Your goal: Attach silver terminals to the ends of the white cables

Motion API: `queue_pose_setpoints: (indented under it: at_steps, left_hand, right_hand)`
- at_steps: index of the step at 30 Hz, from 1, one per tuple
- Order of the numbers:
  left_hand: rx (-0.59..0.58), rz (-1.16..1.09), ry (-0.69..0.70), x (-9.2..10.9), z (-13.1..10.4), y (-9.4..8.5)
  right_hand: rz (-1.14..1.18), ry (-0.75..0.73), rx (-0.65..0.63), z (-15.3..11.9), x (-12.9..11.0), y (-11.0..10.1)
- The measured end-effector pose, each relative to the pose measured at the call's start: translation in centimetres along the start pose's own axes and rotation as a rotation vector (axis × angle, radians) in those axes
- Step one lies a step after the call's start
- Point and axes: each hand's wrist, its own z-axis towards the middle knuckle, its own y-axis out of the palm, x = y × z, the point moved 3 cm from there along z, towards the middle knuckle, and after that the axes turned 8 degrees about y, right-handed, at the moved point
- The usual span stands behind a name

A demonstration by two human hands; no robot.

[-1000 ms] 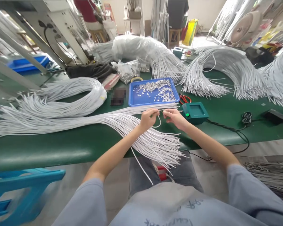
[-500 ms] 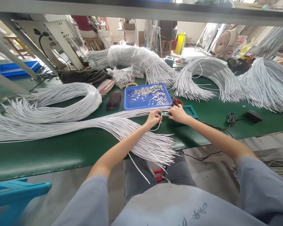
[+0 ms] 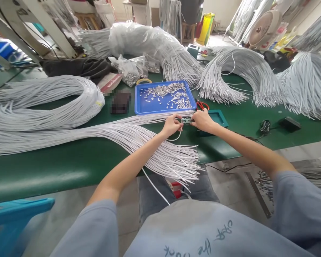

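Observation:
My left hand (image 3: 172,125) is closed in a pinch on the end of one white cable (image 3: 179,135), which loops down below the fingers. Just to its right, my right hand (image 3: 202,120) is closed on a small grey-green tool (image 3: 186,121) whose exact kind I cannot make out. The cable end meets the tool's left tip between the two hands. Under my left forearm, a fanned-out bundle of white cables (image 3: 173,157) spreads toward the bench's front edge. Behind the hands lies a blue tray (image 3: 149,108) with many small metal pieces (image 3: 173,89).
Red-handled pliers (image 3: 204,105) and a teal tray (image 3: 221,119) are beside my right hand. More cable bundles (image 3: 77,110) lie on the green bench (image 3: 69,171). A black adapter (image 3: 290,124) sits at right, bags of metal parts (image 3: 131,71) at the back.
The camera view has tilted downward, so the overhead shelf has left the picture. Both hands stay together at the tool, with little visible movement.

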Motion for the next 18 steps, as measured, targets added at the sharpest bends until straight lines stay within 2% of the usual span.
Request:
queue_pose_setpoints:
  at_steps: [14, 18]
  left_hand:
    - [-0.013, 0.201, 0.137, -0.4, 0.2, -0.1]
    - [-0.005, 0.252, 0.174, -0.5, 0.2, -0.1]
  right_hand:
    - [0.05, 0.018, -0.001, 0.1, 0.4, -0.2]
    - [0.209, 0.05, 0.046, 0.2, 1.5, 0.0]
